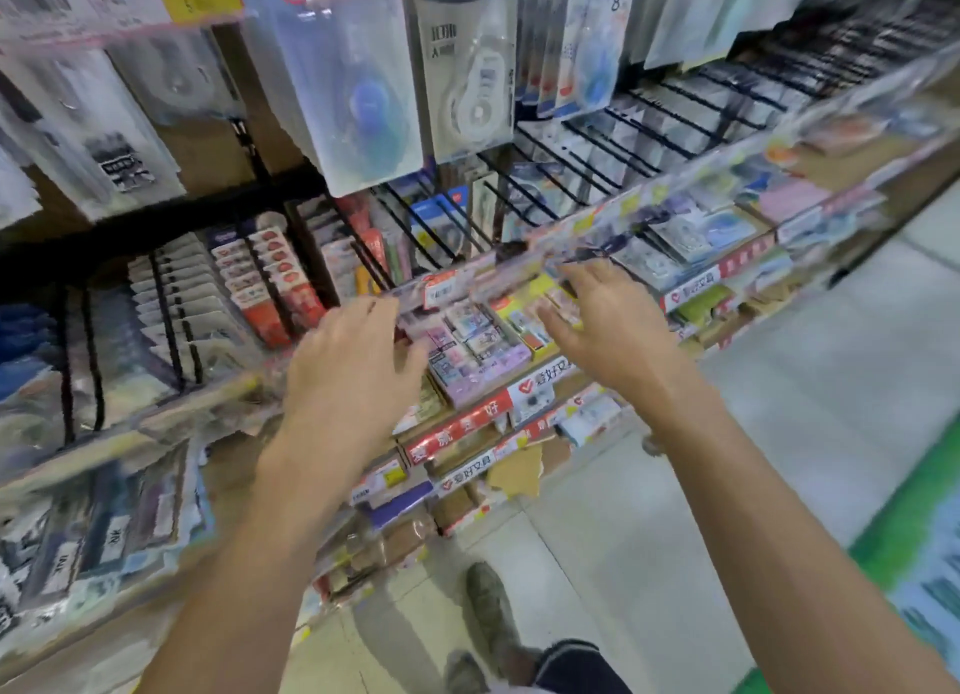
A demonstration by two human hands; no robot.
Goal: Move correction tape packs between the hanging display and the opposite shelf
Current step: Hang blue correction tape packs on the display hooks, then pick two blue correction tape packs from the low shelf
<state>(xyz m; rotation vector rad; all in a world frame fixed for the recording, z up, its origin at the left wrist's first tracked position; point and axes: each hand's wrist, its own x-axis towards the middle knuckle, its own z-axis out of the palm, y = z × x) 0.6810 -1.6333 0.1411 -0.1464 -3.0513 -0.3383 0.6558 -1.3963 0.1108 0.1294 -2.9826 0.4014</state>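
Both hands reached toward the shelf edge (470, 283), left hand (348, 366) and right hand (608, 324) apparently holding nothing, fingers loose; correction tape packs (363, 106) hung above on the display

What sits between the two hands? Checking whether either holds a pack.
In the head view, purple card packs on the shelf show between the empty left hand and right hand.

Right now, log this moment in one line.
left hand: open, empty | right hand: open, empty | both over purple boxed packs | clear hanging correction tape pack with blue dispenser: untouched
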